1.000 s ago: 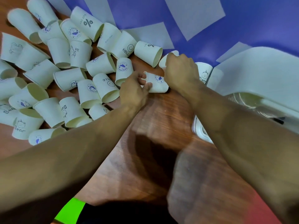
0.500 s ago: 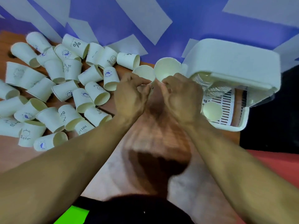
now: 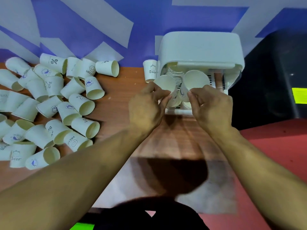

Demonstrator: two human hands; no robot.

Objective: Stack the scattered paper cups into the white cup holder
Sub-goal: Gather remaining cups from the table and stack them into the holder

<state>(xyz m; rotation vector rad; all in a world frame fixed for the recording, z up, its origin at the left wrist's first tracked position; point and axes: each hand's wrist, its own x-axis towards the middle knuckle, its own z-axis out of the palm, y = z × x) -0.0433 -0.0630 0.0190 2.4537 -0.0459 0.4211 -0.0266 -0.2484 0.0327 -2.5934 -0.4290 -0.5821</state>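
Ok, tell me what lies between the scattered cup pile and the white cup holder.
Mostly bare wooden table, in the head view; one Bear cup stands alone right beside the white cup holder.

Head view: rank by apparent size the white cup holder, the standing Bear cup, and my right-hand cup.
1. white cup holder
2. right-hand cup and Bear cup: similar; held one nearer, so unranked.

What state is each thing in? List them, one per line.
Left hand: pinches a white paper cup, mouth toward the camera.
Right hand: pinches a second white paper cup, at the holder's opening.
White plastic cup holder: open-fronted, nested cups inside.
"Bear" paper cup: standing beside the holder.
Scattered white paper cups: mostly lying on their sides on the brown wooden table.
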